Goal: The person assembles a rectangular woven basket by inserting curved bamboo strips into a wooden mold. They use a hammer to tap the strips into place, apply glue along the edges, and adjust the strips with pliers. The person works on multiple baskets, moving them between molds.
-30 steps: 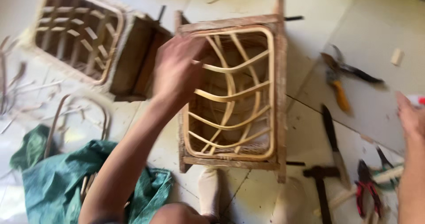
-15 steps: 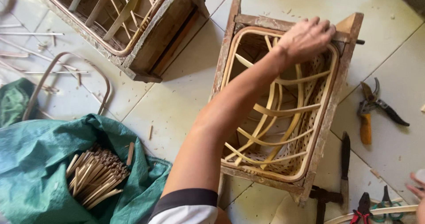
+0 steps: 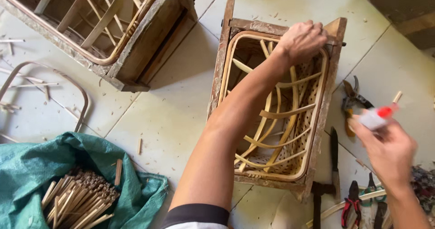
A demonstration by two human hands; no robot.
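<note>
Here the left hand clamps the far rim of the rattan basket in its wooden frame at frame centre; the right hand, lower right, grips a small white red-capped bottle

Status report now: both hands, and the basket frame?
Left hand gripping far rim of wooden basket frame. Right hand raised beside it, holding small red-capped bottle. Nothing blocking the frame.

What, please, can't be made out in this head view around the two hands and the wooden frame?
- Left hand: fingertips curl over the rectangular wooden frame with its woven rattan basket; what they grip is hidden.
- Right hand: the small white tube with a red cap is motion-blurred.
- Red-handled pliers: cut off by the bottom edge.
</note>
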